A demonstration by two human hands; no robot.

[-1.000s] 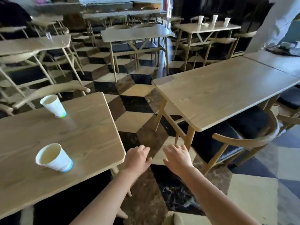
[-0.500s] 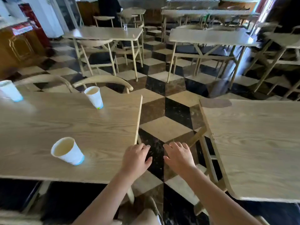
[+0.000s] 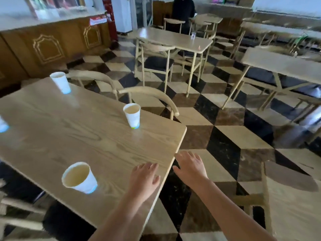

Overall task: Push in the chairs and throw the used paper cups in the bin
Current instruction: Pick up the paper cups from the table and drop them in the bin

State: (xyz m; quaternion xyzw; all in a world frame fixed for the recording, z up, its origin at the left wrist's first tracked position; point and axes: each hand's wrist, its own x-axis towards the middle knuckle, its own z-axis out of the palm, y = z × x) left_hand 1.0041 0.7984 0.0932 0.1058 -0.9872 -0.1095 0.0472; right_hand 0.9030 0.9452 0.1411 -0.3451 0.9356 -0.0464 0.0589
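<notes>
Several white paper cups stand on the wooden table (image 3: 73, 136) at my left: a near cup (image 3: 79, 178), a middle cup (image 3: 132, 115), a far cup (image 3: 60, 82), and one cut off by the left edge (image 3: 2, 125). Two wooden chairs sit at the table's far side, one (image 3: 156, 96) behind the middle cup and another (image 3: 93, 78) further left. My left hand (image 3: 145, 178) hovers over the table's near right corner, fingers relaxed and holding nothing. My right hand (image 3: 191, 166) is beside it above the floor, fingers spread, also holding nothing.
A second table's corner (image 3: 295, 206) is at the lower right, across a checkered aisle. More tables (image 3: 173, 40) and chairs (image 3: 156, 56) fill the room behind. A wooden counter (image 3: 52, 46) runs along the left wall. A person in dark clothes (image 3: 184, 9) sits at the back.
My view has swung left, bringing the cup table closer and more cups into sight. My left hand now sits over the table corner; both hands stay empty.
</notes>
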